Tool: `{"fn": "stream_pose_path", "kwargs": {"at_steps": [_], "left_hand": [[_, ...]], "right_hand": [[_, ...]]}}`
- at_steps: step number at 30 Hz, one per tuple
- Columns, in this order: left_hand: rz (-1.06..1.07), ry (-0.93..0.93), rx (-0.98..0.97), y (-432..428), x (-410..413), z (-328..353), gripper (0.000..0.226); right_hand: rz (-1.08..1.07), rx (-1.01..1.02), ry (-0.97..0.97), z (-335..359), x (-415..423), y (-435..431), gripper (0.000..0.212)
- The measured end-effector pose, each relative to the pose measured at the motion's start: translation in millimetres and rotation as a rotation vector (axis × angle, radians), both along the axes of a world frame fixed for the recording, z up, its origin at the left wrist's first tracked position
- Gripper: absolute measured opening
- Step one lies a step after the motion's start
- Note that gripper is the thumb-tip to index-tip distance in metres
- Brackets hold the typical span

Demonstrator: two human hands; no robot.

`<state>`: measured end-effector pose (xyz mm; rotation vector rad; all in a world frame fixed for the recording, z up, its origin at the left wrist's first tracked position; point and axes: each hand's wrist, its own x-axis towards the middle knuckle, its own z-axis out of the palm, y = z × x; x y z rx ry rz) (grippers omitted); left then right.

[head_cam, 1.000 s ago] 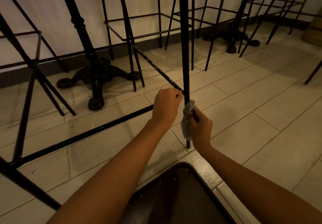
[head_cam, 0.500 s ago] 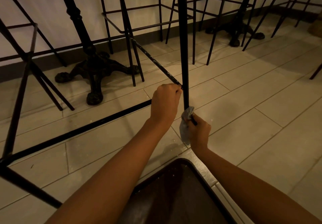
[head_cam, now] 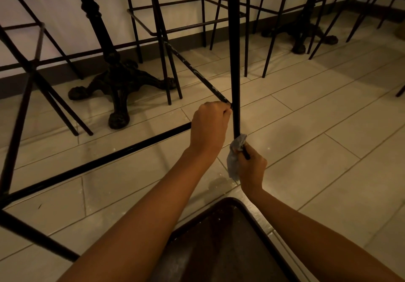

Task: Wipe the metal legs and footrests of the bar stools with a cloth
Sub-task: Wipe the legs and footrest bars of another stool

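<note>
The stool leg [head_cam: 234, 62] drops from 12 o'clock to frame centre, where the footrest bars meet it. The cloth [head_cam: 235, 161] wraps its lower end, at 5 o'clock of that joint. The right hand [head_cam: 252, 169] has its fingers curled tight round cloth and leg together. The left hand [head_cam: 209, 128], at 11 o'clock of the cloth, grips the leg at the joint, fingers closed. To wipe well, I judge the left should steady the stool while the right slides and twists the cloth down to the foot. The scuffed footrest bar [head_cam: 195, 72] towards 11 o'clock looks unwiped. No container shows.
</note>
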<state>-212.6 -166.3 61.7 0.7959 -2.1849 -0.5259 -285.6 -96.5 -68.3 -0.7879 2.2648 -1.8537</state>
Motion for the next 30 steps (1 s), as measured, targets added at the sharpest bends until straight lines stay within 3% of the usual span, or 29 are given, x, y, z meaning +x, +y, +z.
{"fn": "stream_pose_path", "kwargs": {"at_steps": [10, 15, 24, 30], "left_hand": [[-0.01, -0.006, -0.005, 0, 1, 0, 0.022], [-0.007, 0.006, -0.023, 0, 0, -2, 0.021], [-0.003, 0.027, -0.022, 0, -2, -3, 0.02], [-0.003, 0.029, -0.032, -1, -2, -5, 0.02]], "right_hand": [[0.073, 0.079, -0.107, -20, -3, 7, 0.017], [0.029, -0.064, -0.057, -16, 1, 2, 0.027], [0.048, -0.016, -0.158, -36, -2, 5, 0.016], [0.102, 0.107, -0.119, -52, -13, 8, 0.014]]}}
